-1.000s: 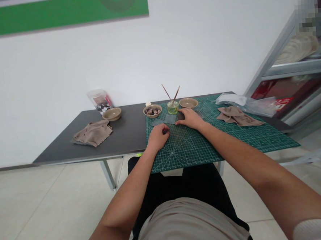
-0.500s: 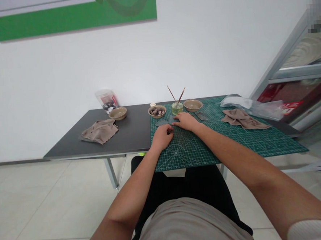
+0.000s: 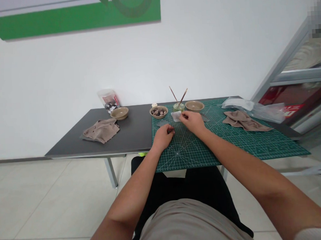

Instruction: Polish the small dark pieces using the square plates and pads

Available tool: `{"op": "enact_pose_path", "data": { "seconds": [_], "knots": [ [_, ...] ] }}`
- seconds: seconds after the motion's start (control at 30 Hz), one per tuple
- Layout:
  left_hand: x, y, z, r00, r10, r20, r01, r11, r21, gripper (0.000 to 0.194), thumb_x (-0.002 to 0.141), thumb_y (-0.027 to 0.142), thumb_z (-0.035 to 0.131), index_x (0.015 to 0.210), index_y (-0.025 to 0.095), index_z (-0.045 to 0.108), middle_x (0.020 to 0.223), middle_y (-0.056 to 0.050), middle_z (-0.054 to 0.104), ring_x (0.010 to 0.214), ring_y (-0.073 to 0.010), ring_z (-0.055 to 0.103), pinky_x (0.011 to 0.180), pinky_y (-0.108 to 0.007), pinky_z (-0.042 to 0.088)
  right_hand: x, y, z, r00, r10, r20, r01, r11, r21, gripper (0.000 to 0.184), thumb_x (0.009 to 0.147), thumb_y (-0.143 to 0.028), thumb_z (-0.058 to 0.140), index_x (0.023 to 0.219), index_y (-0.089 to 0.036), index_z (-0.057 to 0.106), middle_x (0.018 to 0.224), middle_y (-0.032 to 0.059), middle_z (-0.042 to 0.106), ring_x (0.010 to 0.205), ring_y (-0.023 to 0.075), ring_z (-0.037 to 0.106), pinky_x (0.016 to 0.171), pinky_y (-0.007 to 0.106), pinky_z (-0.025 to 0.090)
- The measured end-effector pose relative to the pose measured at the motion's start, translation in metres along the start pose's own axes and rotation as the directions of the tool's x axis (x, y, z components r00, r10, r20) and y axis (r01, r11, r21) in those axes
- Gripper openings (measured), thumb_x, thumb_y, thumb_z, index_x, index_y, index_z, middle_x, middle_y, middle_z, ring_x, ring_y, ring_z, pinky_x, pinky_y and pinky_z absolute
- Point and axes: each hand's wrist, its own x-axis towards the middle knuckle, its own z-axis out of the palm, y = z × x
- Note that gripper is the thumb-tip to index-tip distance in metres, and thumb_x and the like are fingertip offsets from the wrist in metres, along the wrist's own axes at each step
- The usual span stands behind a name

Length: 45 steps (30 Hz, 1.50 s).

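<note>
My right hand [image 3: 192, 121] pinches a small square of sandpaper [image 3: 176, 116], its pale side facing me, raised a little above the green cutting mat [image 3: 194, 147]. My left hand [image 3: 163, 136] rests on the mat with fingers curled inward; something small and dark may be in them, but I cannot make it out. Just beyond it lies a grey sandpaper piece [image 3: 163, 123]. Another grey piece [image 3: 204, 118] is partly hidden behind my right hand. A bowl of small brown pieces [image 3: 159, 116] and a glass jar [image 3: 178, 107] with two brushes [image 3: 184, 95] stand behind my hands.
A tan bowl [image 3: 194, 106] stands behind the right hand, another bowl [image 3: 119, 114] at left beside a clear tub [image 3: 109, 100]. Brown cloths lie left [image 3: 102, 130] and right [image 3: 243, 120]. A plastic bag [image 3: 265, 110] lies at far right. The wall borders the black table [image 3: 131, 132].
My right hand has lifted a sandpaper piece off the mat and turned its pale side toward me. The left hand has hardly moved. The view has shifted slightly.
</note>
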Motion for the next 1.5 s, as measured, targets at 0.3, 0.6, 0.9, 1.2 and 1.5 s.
{"op": "enact_pose_path", "data": {
  "seconds": [0.3, 0.6, 0.9, 1.2, 1.5],
  "knots": [
    [0.002, -0.001, 0.001, 1.0, -0.006, -0.01, 0.006, 1.0, -0.019, 0.014, 0.082, 0.014, 0.065, 0.093, 0.02, 0.071, 0.095, -0.004, 0.074, 0.09, -0.0194, 0.067, 0.087, -0.033, 0.05, -0.046, 0.006, -0.009, 0.986, 0.15, 0.077, -0.167, 0.939, 0.301, 0.019, 0.079, -0.037, 0.065, 0.085, -0.02, 0.07, 0.077, 0.0019, 0.072, 0.07, 0.0197, 0.065, 0.065, 0.029, 0.046],
    [0.001, -0.001, -0.001, 1.0, -0.023, -0.009, 0.022, 0.995, -0.093, 0.012, 0.077, 0.013, 0.067, 0.087, 0.018, 0.069, 0.083, -0.002, 0.072, 0.077, -0.0154, 0.066, 0.076, -0.028, 0.05, -0.053, 0.003, -0.009, 0.992, 0.085, 0.097, -0.117, 0.913, 0.39, 0.021, 0.082, -0.037, 0.067, 0.095, -0.022, 0.075, 0.087, 0.0024, 0.077, 0.079, 0.0221, 0.07, 0.071, 0.031, 0.05],
    [-0.003, 0.005, -0.002, 1.0, -0.014, -0.019, 0.012, 0.991, -0.13, 0.008, 0.077, 0.017, 0.065, 0.085, 0.019, 0.067, 0.08, 0.0, 0.071, 0.073, -0.0138, 0.064, 0.07, -0.026, 0.048, -0.056, -0.017, -0.005, 0.994, -0.033, 0.101, 0.011, 0.978, 0.207, 0.029, 0.091, -0.026, 0.055, 0.112, -0.023, 0.074, 0.103, 0.0046, 0.078, 0.09, 0.023, 0.073, 0.082, 0.035, 0.056],
    [-0.005, 0.005, -0.004, 0.994, -0.036, -0.099, 0.028, 0.996, -0.086, 0.003, 0.077, 0.021, 0.065, 0.078, 0.018, 0.066, 0.068, 0.003, 0.064, 0.064, -0.0125, 0.057, 0.064, -0.025, 0.041, -0.062, -0.033, 0.01, 0.976, -0.163, 0.145, 0.142, 0.978, 0.15, 0.041, 0.096, -0.021, 0.047, 0.133, -0.024, 0.065, 0.135, 0.0038, 0.065, 0.12, 0.0231, 0.065, 0.104, 0.04, 0.053],
    [-0.006, 0.004, -0.007, 0.991, -0.061, -0.12, 0.05, 0.995, -0.09, 0.011, 0.076, 0.02, 0.062, 0.066, 0.018, 0.063, 0.06, 0.004, 0.057, 0.06, -0.0116, 0.05, 0.061, -0.025, 0.037, -0.063, -0.031, 0.014, 0.964, -0.214, 0.159, 0.189, 0.969, 0.158, 0.048, 0.095, -0.014, 0.043, 0.138, -0.025, 0.06, 0.142, 0.0042, 0.059, 0.124, 0.0217, 0.063, 0.105, 0.041, 0.053]
  ]
}}
